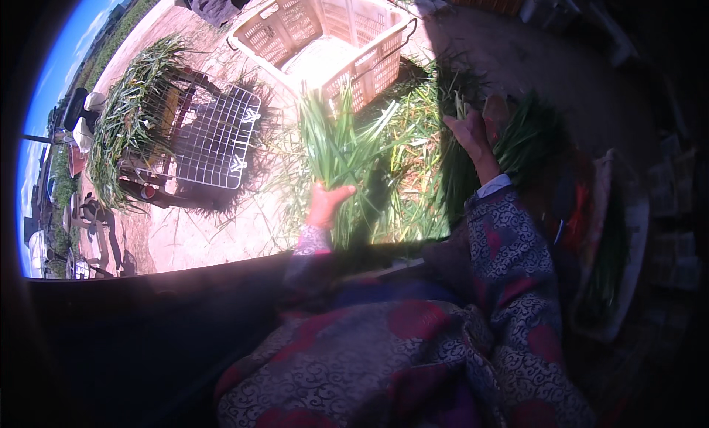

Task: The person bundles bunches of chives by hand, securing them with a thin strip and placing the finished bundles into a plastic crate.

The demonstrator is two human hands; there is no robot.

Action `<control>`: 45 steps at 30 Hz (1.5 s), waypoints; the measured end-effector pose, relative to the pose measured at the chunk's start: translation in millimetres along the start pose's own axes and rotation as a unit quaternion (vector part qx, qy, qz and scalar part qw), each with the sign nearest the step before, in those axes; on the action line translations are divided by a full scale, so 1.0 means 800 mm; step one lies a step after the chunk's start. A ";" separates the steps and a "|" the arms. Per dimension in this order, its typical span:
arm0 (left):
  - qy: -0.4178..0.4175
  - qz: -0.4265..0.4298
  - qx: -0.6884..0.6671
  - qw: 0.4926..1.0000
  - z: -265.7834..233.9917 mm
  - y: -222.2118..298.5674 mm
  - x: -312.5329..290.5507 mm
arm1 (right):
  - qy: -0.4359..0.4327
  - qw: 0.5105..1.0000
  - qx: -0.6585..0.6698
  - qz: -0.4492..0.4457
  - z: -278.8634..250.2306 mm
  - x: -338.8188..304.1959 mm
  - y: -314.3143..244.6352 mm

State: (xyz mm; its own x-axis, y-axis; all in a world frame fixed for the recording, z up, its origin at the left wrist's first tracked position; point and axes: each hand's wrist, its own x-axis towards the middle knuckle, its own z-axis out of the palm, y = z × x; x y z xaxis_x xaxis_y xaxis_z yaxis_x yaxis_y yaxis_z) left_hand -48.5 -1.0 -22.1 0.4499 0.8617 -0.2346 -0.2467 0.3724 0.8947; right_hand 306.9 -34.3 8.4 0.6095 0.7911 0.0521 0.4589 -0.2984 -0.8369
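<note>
Left hand [327,204] closed around a bunch of green leaves [336,144], long, flat, fanned upward, sunlit, right hand [473,132] in shade among leaves, grip unclear, pale plastic crate [325,36] behind.

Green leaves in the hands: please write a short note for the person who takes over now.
Left hand: fingers shut on a bunch of long green leaves, held upright.
Right hand: raised in shade over the loose leaves on the ground; grip unclear.
Plastic crate lies tilted beyond the hands.
Wire rack on the left carries a heap of leaves.
Done: one bunch gathered. Left: loose leaves on the ground.
</note>
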 end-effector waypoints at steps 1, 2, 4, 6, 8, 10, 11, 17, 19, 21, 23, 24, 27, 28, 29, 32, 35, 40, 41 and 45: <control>-0.002 0.000 -0.021 1.000 0.005 -0.003 -0.001 | -0.079 0.984 0.152 0.054 0.011 -0.009 -0.024; 0.001 -0.013 -0.013 1.000 0.003 -0.011 0.000 | -0.214 0.917 0.336 0.008 0.018 -0.022 -0.035; -0.009 -0.007 -0.009 1.000 0.009 -0.019 -0.001 | -0.287 0.880 0.377 0.034 0.042 -0.040 -0.077; -0.031 -0.031 -0.028 0.999 0.019 -0.005 -0.011 | -0.316 0.839 0.442 0.033 0.061 -0.054 -0.083; -0.037 -0.042 -0.063 0.996 0.016 -0.005 -0.011 | -0.278 0.878 0.390 0.016 0.065 -0.053 -0.080; -0.021 -0.029 -0.097 0.995 0.009 -0.010 -0.008 | -0.230 0.930 0.284 0.015 0.062 -0.031 -0.047; -0.091 -0.045 -0.099 0.990 -0.007 -0.014 0.002 | -0.158 0.956 0.243 -0.037 0.061 -0.015 0.000; -0.042 -0.061 -0.120 0.990 -0.026 -0.014 -0.001 | 0.062 0.975 -0.212 -0.032 0.012 0.028 0.060; -0.066 -0.063 -0.130 0.987 -0.056 -0.041 0.004 | 0.043 0.995 0.027 -0.082 0.021 0.009 0.016; -0.082 -0.078 -0.095 0.989 -0.041 -0.030 -0.003 | -0.079 0.965 0.245 0.042 0.031 -0.005 -0.024; -0.143 -0.116 -0.062 0.981 -0.025 -0.009 -0.008 | -0.171 0.928 0.323 0.074 0.036 -0.010 -0.034; -0.156 -0.126 -0.025 0.979 -0.019 -0.007 -0.009 | -0.168 0.934 0.309 0.066 0.041 -0.013 -0.045; -0.213 -0.146 -0.015 0.966 -0.006 -0.016 -0.014 | -0.171 0.948 0.262 0.054 0.044 -0.019 -0.056; -0.238 -0.163 -0.078 0.954 0.002 -0.017 -0.020 | -0.174 0.953 0.244 0.051 0.045 -0.021 -0.057; -0.262 -0.178 -0.140 0.938 0.010 -0.020 -0.024 | -0.186 0.956 0.224 0.040 0.045 -0.023 -0.056; -0.195 -0.246 -0.249 0.916 0.036 -0.040 -0.018 | -0.198 0.957 0.212 0.015 0.042 -0.031 -0.063; -0.119 -0.258 -0.229 0.931 0.043 -0.053 0.009 | -0.167 0.961 0.220 0.024 0.044 -0.031 -0.052; -0.034 -0.202 -0.207 0.957 0.027 -0.059 0.018 | -0.157 0.958 0.231 0.068 0.027 -0.043 -0.069; -0.021 -0.192 -0.191 0.962 0.033 -0.054 0.015 | -0.151 0.959 0.230 0.070 0.031 -0.040 -0.064; -0.039 -0.153 -0.128 0.979 0.032 -0.042 0.007 | -0.202 0.961 0.189 0.015 0.029 -0.042 -0.078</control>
State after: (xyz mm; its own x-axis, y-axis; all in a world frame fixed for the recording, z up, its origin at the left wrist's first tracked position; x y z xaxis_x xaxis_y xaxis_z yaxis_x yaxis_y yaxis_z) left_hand -15.5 -17.7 -43.5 0.5975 0.6716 -0.4381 -0.2933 0.6916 0.6601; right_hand 242.8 -30.3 46.5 0.2831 0.9508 -0.1262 0.1317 -0.1689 -0.9768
